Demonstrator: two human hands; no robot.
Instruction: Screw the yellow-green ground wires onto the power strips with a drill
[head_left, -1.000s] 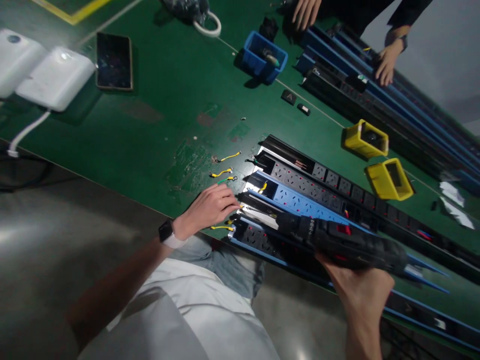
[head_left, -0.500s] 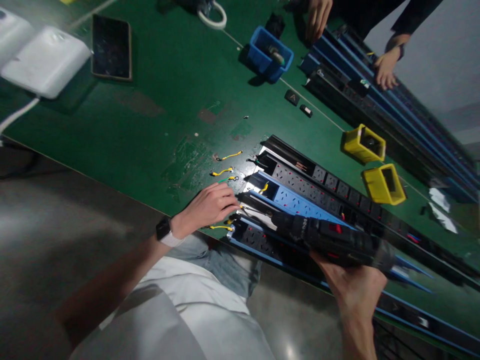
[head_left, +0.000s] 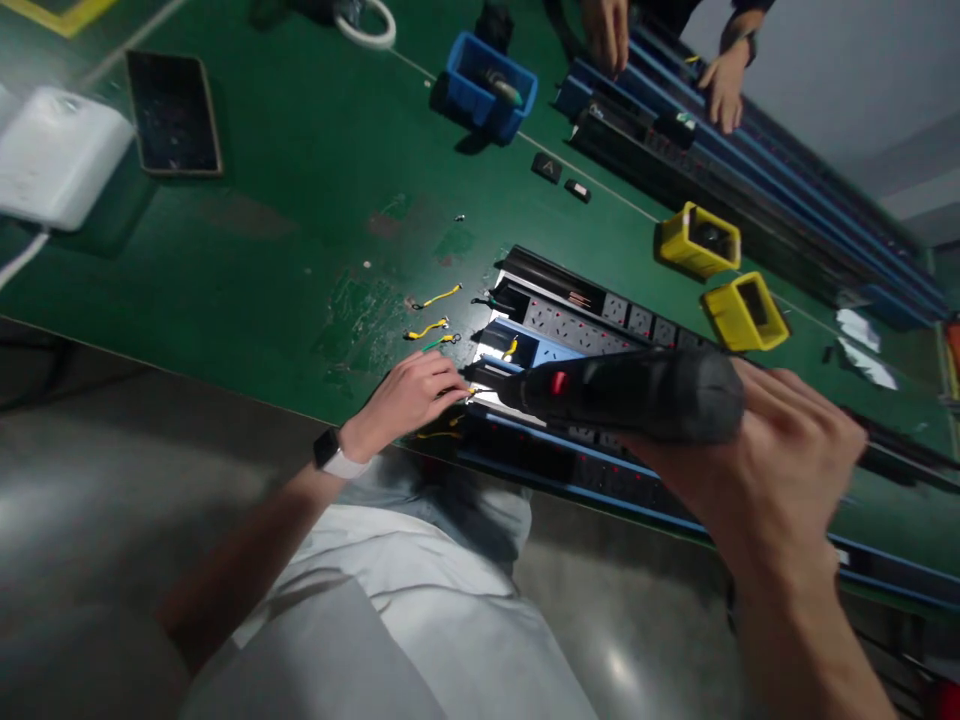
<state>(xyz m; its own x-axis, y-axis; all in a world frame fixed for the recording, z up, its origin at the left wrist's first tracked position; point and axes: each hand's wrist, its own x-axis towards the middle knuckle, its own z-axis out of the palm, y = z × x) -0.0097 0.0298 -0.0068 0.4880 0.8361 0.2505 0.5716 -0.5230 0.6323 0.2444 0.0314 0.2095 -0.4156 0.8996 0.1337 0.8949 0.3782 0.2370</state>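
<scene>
One mark is reading clearly from here: a pale shape like a capital A, showing on a small black block (head_left: 547,167) above and right of the frame's centre. Just beside it, a smaller black piece (head_left: 577,190) is bearing a whitish label (head_left: 580,188); its print is looking too small to make out.

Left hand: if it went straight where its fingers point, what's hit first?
Likely the open end of the black strip, right ahead of the left hand. The driver bit reaches there too, so which comes first is unclear.
</scene>
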